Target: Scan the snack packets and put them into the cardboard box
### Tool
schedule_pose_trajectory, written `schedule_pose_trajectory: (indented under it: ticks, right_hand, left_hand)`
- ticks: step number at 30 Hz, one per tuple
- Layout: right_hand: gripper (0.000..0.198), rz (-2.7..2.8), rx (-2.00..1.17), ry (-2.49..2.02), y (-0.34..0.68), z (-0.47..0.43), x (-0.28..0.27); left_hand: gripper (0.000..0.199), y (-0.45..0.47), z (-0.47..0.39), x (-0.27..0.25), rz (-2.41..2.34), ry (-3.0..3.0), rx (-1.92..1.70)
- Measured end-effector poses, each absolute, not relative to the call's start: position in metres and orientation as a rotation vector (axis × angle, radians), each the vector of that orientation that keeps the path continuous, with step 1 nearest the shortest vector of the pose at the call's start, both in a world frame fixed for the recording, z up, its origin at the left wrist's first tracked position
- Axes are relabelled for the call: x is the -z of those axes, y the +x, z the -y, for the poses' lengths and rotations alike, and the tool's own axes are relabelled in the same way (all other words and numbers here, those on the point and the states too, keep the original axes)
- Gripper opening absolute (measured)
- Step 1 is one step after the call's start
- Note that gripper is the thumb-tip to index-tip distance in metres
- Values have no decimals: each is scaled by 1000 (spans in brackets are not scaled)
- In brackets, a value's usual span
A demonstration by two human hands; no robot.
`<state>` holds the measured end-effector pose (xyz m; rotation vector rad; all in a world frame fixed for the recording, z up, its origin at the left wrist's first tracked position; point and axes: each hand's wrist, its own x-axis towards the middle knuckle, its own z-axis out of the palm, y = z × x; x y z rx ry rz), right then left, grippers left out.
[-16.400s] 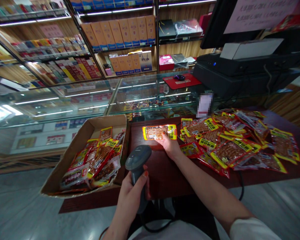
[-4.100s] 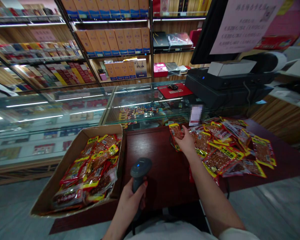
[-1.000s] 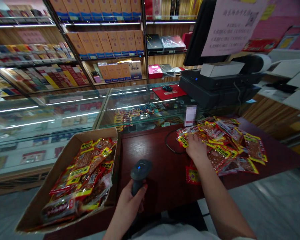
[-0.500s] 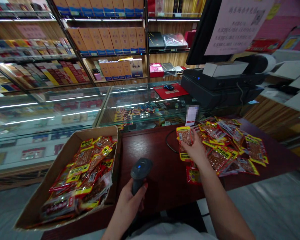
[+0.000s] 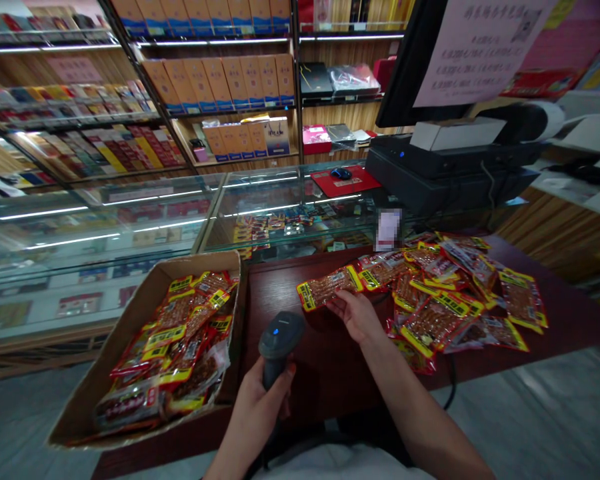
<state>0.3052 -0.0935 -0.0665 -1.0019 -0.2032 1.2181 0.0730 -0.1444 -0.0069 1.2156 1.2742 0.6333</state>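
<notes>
My left hand [image 5: 264, 407] is wrapped round the handle of a dark barcode scanner [image 5: 281, 333], whose head points up and away. Between the fingers of my right hand [image 5: 355, 312] is a snack packet [image 5: 329, 288] with yellow ends and a clear middle showing brown strips inside. It is held by its near edge, tilted over the dark red tabletop [image 5: 275, 283]. Right of that hand lies a loose pile of similar snack packets [image 5: 440, 317]. On the left, a cardboard box [image 5: 75, 403] holds several more of them.
Behind the table runs a glass display counter [image 5: 170, 210] with a mouse [image 5: 341, 173] on a red mat [image 5: 367, 180]. A monitor [image 5: 405, 73] and a black cash drawer [image 5: 405, 175] stand at the back right. A cable [image 5: 453, 383] hangs at the table's front edge.
My right hand has moved left from the pile with the packet, which has turned from upright to nearly sideways. My left hand keeps the scanner in about the same place.
</notes>
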Motion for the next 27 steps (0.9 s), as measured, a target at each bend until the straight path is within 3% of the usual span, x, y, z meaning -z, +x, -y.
schedule_pose_trajectory:
  ticks: [10, 17, 23, 27]
  right_hand:
    - [19, 122, -1243, -896, 306, 97, 72]
    - [11, 158, -1306, -746, 297, 98, 71]
    - [26, 150, -1203, -871, 291, 95, 82]
    - [34, 120, -1164, -901, 279, 94, 92]
  left_hand:
    - [42, 74, 145, 7, -1267, 1153, -640]
    - [29, 81, 146, -6, -1272, 1205, -623]
    - [27, 83, 145, -5, -1256, 1219, -637]
    - [37, 85, 144, -11, -1215, 1147, -650]
